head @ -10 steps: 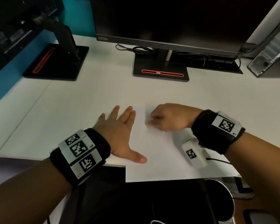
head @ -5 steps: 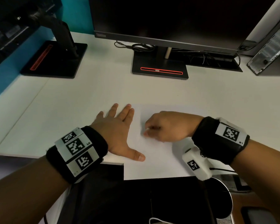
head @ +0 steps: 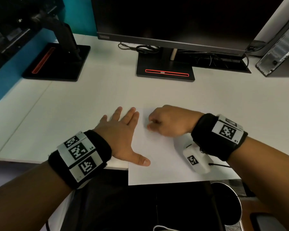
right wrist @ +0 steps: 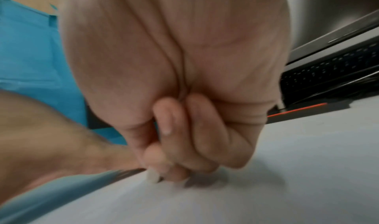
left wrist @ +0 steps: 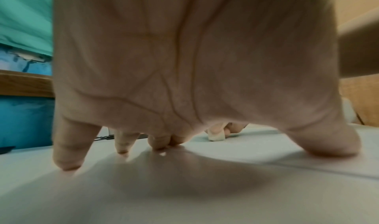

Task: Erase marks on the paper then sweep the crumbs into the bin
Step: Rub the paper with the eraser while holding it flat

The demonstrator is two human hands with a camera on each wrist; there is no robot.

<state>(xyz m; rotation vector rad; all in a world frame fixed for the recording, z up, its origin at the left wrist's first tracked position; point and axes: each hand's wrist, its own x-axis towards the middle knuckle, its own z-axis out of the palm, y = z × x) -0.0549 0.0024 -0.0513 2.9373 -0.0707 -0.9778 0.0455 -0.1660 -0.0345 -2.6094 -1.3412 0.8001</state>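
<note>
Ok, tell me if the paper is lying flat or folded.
Flat and spread. The paper lies unfolded on the desk, its near edge overhanging, with the left hand pressed on its left side.

On the lower-left corner of the black flat monitor (head: 170, 22) facing me, the grey bezel carries a faint "ThinkVision". The black band on my left wrist (head: 80, 157) bears white square-code tags, one marked "L4"; the matching tag on my right wrist band (head: 223, 134) reads "R1". Nothing else is legible.
</note>
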